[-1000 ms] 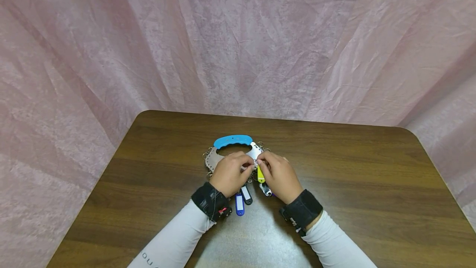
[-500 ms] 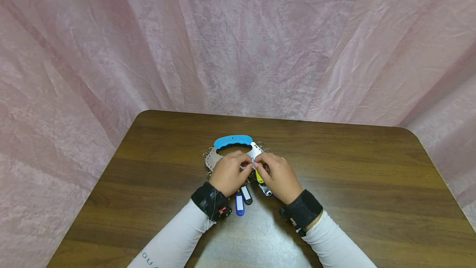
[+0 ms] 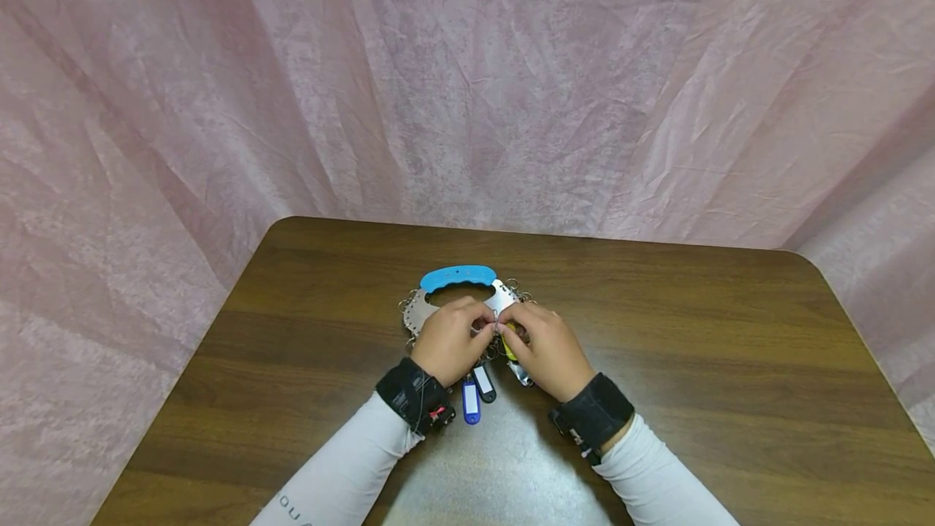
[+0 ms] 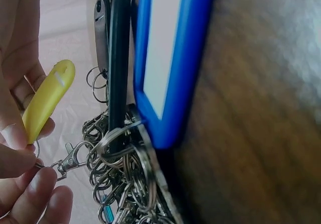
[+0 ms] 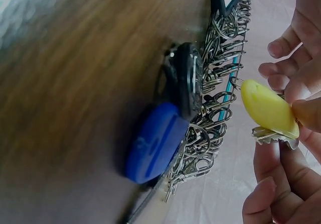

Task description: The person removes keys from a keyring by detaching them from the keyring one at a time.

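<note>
**Both hands pinched at a small clasp and yellow tag over a ring-laden key holder**

The person's left hand and right hand meet fingertip to fingertip above the middle of the brown wood-grain tabletop, nearer its far edge than its near one. Both hands are curled, not flat.

The left wrist view shows the left fingers pinching a small silver swivel clasp, which leads into a dense bunch of silver split rings. The right hand holds a yellow oval plastic key tag between thumb and fingers, with a silver key lying just under the tag against the fingers. The same yellow tag sits beside the clasp in the left wrist view.

Under the hands lies a flat silver metal key holder with a light blue curved handle, the handle on the side toward the far edge. Its split rings fringe the plate's rim.

On the near side of the hands, a blue rectangular key tag with a white label and a black key tag with a white label lie side by side on the tabletop, touching the ring bunch.

A pink crumpled cloth backdrop hangs behind and to both sides of the tabletop. Black wrist straps and white sleeves cover the forearms.
</note>
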Demonstrator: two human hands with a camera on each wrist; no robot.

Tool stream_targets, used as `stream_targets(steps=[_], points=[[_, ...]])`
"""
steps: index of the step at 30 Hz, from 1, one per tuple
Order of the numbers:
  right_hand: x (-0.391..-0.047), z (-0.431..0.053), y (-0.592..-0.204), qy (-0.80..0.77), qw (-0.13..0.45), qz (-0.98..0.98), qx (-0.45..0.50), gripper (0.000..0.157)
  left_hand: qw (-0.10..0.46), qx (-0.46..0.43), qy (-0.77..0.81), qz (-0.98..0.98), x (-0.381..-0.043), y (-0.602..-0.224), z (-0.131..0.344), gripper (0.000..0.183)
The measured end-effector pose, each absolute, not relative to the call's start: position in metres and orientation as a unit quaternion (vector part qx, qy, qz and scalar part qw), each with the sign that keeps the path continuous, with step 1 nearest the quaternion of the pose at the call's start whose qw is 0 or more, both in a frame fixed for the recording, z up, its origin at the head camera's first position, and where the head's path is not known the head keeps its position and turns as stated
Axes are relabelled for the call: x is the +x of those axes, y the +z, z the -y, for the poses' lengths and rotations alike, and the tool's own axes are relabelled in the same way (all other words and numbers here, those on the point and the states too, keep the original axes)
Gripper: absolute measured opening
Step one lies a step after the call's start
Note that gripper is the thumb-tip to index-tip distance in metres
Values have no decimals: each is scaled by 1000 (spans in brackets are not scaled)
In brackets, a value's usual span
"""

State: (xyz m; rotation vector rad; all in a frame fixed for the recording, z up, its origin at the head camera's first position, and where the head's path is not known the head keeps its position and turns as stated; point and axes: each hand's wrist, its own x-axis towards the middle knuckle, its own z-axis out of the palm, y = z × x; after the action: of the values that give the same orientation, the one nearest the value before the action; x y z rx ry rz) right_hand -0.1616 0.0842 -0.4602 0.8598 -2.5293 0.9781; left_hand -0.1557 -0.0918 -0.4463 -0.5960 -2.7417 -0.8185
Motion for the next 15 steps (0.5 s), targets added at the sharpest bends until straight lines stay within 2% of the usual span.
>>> stream_targets(steps=[15], points=[[-160,-83,-459,333,144,885,291,6,134,-216,-285,924,-155,-448,91,4]])
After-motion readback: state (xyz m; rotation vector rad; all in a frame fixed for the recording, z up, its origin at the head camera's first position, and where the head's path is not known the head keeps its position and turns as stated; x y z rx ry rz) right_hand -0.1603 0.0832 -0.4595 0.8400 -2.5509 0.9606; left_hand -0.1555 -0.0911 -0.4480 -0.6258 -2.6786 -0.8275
